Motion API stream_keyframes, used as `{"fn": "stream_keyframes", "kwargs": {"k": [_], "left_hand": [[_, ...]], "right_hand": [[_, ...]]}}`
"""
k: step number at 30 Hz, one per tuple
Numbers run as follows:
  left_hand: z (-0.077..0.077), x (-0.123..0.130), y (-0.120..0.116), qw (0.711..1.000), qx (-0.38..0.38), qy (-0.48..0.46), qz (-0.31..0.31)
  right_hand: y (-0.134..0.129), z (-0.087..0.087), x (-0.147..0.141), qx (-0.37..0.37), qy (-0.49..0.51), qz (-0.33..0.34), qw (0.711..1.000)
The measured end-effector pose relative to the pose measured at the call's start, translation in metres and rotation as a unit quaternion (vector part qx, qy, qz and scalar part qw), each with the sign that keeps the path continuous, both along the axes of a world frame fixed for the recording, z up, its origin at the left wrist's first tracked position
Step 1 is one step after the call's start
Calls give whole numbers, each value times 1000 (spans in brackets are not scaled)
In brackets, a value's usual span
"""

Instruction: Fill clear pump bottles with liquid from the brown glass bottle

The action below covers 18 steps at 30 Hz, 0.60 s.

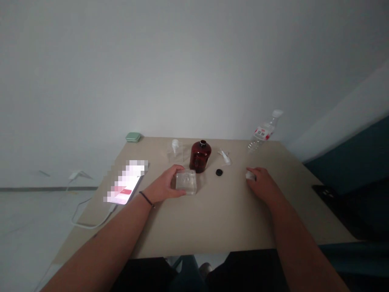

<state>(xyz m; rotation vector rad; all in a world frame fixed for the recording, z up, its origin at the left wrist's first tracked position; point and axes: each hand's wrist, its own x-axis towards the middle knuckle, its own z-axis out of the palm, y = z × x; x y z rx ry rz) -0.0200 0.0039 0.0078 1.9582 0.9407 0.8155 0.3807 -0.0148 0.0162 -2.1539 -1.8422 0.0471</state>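
My left hand grips a clear, square glass-like container by its side, thumb at the near edge and fingers at the far edge. Just behind it stands a dark amber bottle with an uncovered neck. A small round black cap lies to the bottle's right. My right hand rests on the table to the right, its fingers closed around a small whitish, clear piece whose kind I cannot make out.
A clear box with a white top stands behind the container. Beyond the cap lies a small white tube-like piece. A plastic bottle leans at the back right. On the left are a lit phone with a cable and a green case.
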Motion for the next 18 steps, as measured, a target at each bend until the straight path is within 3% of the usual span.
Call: {"fn": "stream_keyframes", "kwargs": {"k": [2, 5, 10, 12, 18], "left_hand": [[3, 0, -1, 1000, 1, 6, 0], [6, 1, -2, 1000, -3, 0, -4], [8, 1, -2, 1000, -11, 8, -5], [8, 1, -2, 1000, -9, 17, -7], [8, 1, -2, 1000, -16, 17, -6]], "right_hand": [[-1, -2, -1, -2, 15, 13, 1000], [-2, 4, -5, 18, 72, -20, 997], [-8, 21, -5, -11, 295, -88, 951], [-10, 25, -4, -36, 275, -98, 956], [-16, 20, -9, -59, 56, -86, 993]]}}
